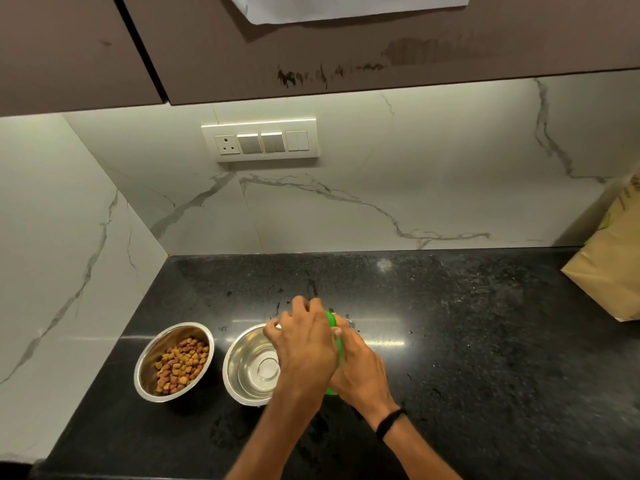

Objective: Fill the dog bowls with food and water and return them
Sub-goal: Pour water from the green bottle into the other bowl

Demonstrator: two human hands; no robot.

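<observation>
Two steel dog bowls stand on the black counter [467, 341]. The left bowl [152, 351] holds brown kibble [181, 365]. The right bowl [242, 362] looks empty or holds clear liquid; I cannot tell which. Just right of it both hands grip a green bottle [333, 320], mostly hidden by them. My left hand [304, 344] is curled over its top end above the bowl's rim. My right hand [360, 368] wraps round its body, a black band on the wrist.
A brown paper bag [609, 261] leans at the counter's far right. A switch panel [263, 140] sits on the marble backsplash, with dark cabinets [346, 53] overhead. A marble side wall [62, 254] closes the left end of the counter.
</observation>
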